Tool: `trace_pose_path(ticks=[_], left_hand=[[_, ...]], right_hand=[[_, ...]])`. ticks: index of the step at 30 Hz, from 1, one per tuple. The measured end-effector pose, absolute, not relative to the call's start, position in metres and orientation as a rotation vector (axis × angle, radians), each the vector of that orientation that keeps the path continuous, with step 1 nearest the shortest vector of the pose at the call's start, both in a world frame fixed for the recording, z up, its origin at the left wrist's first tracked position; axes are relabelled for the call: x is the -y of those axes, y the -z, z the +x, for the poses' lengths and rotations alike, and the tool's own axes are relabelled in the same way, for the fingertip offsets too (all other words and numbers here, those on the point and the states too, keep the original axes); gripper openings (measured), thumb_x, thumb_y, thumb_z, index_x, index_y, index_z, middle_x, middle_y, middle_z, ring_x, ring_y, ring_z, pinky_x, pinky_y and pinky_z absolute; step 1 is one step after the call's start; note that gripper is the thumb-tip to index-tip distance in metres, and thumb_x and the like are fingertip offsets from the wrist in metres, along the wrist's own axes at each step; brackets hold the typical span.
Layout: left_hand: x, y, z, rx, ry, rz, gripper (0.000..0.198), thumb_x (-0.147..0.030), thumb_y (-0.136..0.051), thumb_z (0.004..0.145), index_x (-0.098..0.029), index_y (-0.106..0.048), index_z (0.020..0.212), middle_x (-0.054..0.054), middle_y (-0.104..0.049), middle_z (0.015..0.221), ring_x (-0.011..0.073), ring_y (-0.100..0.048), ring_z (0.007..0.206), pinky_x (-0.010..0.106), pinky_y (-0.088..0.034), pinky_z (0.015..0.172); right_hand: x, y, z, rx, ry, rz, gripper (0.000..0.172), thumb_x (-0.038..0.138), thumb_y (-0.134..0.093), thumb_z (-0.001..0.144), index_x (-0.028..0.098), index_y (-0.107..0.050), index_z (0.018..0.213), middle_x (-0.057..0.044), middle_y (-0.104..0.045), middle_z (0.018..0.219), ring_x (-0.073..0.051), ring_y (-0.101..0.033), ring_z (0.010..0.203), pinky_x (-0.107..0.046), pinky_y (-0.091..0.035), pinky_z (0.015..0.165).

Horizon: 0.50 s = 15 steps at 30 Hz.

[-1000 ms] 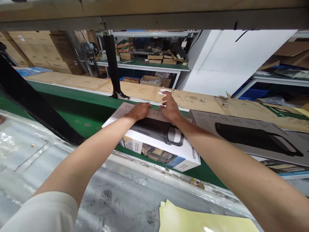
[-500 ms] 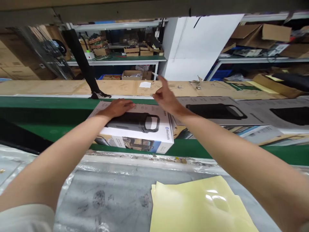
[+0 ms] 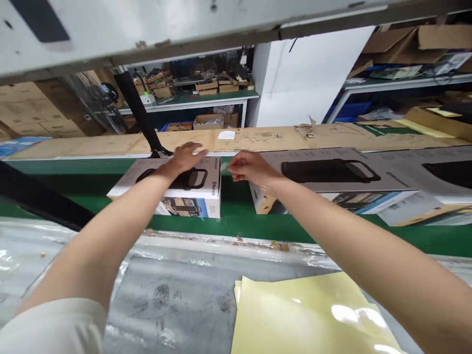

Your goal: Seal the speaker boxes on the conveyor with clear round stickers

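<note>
A white product box (image 3: pixel 206 196) with a black speaker pictured on top lies on the green belt (image 3: pixel 236 223). My left hand (image 3: pixel 182 160) rests on the box's far top edge, fingers stretched out flat, so it is open. My right hand (image 3: pixel 249 169) hovers just past the box's right end, over the gap to the neighbouring grey-topped box (image 3: pixel 324 184). Its fingers are curled into a pinch, with a small pale bit at the fingertips that I cannot make out.
More boxes (image 3: pixel 435 189) follow on the belt to the right. Yellow sheets (image 3: pixel 306 314) lie on the plastic-covered bench (image 3: pixel 165 290) in front of me. Beyond the belt runs a cardboard strip (image 3: pixel 332 137) with a white label (image 3: pixel 226 134). A black post (image 3: pixel 140 113) leans at the left.
The white box has travelled left along the belt with my left hand on it. My right hand came down from the cardboard strip to the box's right end and closed into a pinch.
</note>
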<state>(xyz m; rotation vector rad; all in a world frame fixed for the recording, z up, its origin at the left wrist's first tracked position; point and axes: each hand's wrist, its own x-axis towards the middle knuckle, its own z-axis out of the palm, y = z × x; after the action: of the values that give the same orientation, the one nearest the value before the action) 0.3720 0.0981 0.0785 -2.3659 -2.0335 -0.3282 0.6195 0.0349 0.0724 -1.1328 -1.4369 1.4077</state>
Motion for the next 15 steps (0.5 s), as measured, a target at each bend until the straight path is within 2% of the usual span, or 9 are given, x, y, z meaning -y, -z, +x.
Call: trace_pose_path(ticks=[2,3,6,8,10,13,15], left_hand=[[-0.104,-0.079,0.404,2.107,0.296,-2.538,0.065,-0.063,-0.046,0.096,-0.033,-0.050,0.153,0.005,-0.042,0.167,0.0298,-0.036,0.155,0.045,-0.027,0.126],[-0.108,-0.080,0.416,2.159,0.249,-2.610,0.068,-0.062,-0.054,0.092,-0.033,-0.050,0.152,0.005,-0.043,0.166,0.0320,-0.038,0.153,0.046,-0.030,0.125],[-0.116,-0.079,0.426,2.267,0.115,-2.726,0.065,-0.050,-0.068,0.080,-0.030,-0.060,0.142,0.007,-0.064,0.146,0.0315,-0.060,0.134,0.037,-0.048,0.108],[-0.120,-0.076,0.420,2.289,0.105,-2.756,0.059,-0.045,-0.068,0.077,-0.028,-0.066,0.134,0.006,-0.073,0.131,0.0285,-0.069,0.117,0.032,-0.055,0.093],[-0.123,-0.074,0.413,2.313,0.110,-2.767,0.057,-0.044,-0.067,0.076,-0.028,-0.067,0.132,0.006,-0.075,0.124,0.0279,-0.072,0.108,0.032,-0.057,0.085],[-0.126,-0.072,0.408,2.348,0.129,-2.770,0.059,-0.043,-0.069,0.073,-0.028,-0.068,0.130,0.007,-0.076,0.120,0.0293,-0.073,0.102,0.034,-0.057,0.077],[-0.127,-0.070,0.407,2.355,0.155,-2.771,0.058,-0.041,-0.070,0.071,-0.028,-0.069,0.128,0.007,-0.076,0.120,0.0296,-0.073,0.102,0.034,-0.057,0.076]], right_hand=[[-0.043,-0.067,0.609,1.395,-1.445,-1.173,0.031,0.007,-0.082,0.077,0.022,-0.056,0.087,0.005,-0.064,0.066,-0.012,-0.062,0.058,-0.028,-0.058,0.059],[-0.046,-0.065,0.605,1.393,-1.463,-1.191,0.033,0.008,-0.082,0.077,0.023,-0.054,0.088,0.005,-0.063,0.065,-0.012,-0.062,0.057,-0.028,-0.058,0.057],[-0.052,-0.057,0.593,1.405,-1.470,-1.229,0.039,0.012,-0.084,0.077,0.024,-0.048,0.087,0.005,-0.060,0.061,-0.013,-0.059,0.055,-0.027,-0.055,0.053],[-0.056,-0.053,0.584,1.404,-1.446,-1.245,0.042,0.014,-0.084,0.077,0.025,-0.045,0.087,0.005,-0.057,0.060,-0.012,-0.056,0.055,-0.025,-0.053,0.052],[-0.059,-0.049,0.576,1.412,-1.413,-1.266,0.042,0.014,-0.083,0.078,0.025,-0.043,0.088,0.006,-0.056,0.060,-0.011,-0.054,0.055,-0.024,-0.050,0.051],[-0.064,-0.043,0.568,1.450,-1.349,-1.325,0.040,0.017,-0.080,0.080,0.025,-0.042,0.089,0.006,-0.054,0.060,-0.012,-0.053,0.054,-0.024,-0.047,0.048],[-0.066,-0.039,0.566,1.493,-1.292,-1.373,0.037,0.021,-0.079,0.081,0.026,-0.043,0.091,0.003,-0.056,0.063,-0.016,-0.056,0.056,-0.028,-0.049,0.048]])
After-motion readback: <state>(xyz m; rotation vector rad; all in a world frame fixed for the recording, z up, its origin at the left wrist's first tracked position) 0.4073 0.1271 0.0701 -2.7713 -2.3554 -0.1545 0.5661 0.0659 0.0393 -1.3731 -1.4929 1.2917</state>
